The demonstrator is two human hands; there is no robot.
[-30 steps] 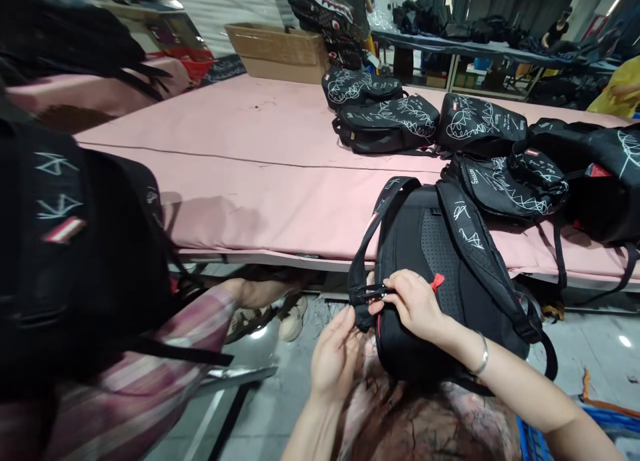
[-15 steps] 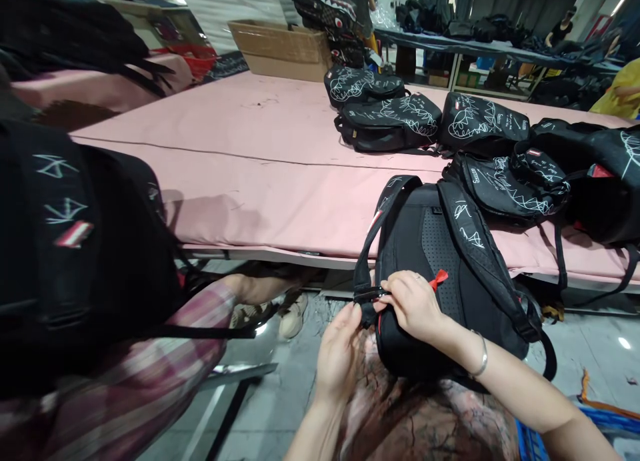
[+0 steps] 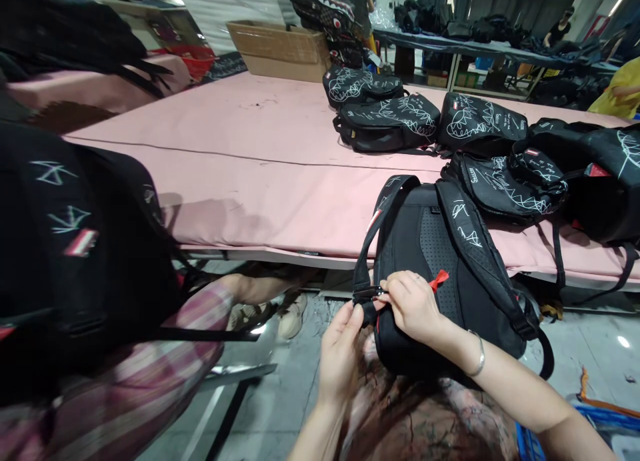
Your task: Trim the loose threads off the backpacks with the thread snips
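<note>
A black backpack (image 3: 407, 247) leans upright on my lap against the table edge, its padded back panel and shoulder straps facing me. My left hand (image 3: 340, 354) pinches the lower end of its left shoulder strap (image 3: 367, 247), near the black webbing. Close beside it, my right hand (image 3: 413, 307) is closed, fingertips on a small black shiny piece (image 3: 369, 292) lying across the strap end. Whether that piece is a buckle or a tool I cannot tell. A red ribbon tab (image 3: 439, 280) sticks up behind my right hand's knuckles.
Several black backpacks with white line drawings (image 3: 387, 122) lie on the pink-covered table (image 3: 240, 194). A cardboard box (image 3: 277, 51) stands at the back. At left, a person in plaid (image 3: 170, 374) sits with another black backpack (image 3: 120, 247). Something blue (image 3: 530, 441) shows low right.
My hands keep nearly the same grip at the strap end, with only slight finger movement. The neighbouring person's backpack at left has shifted and tilted slightly.
</note>
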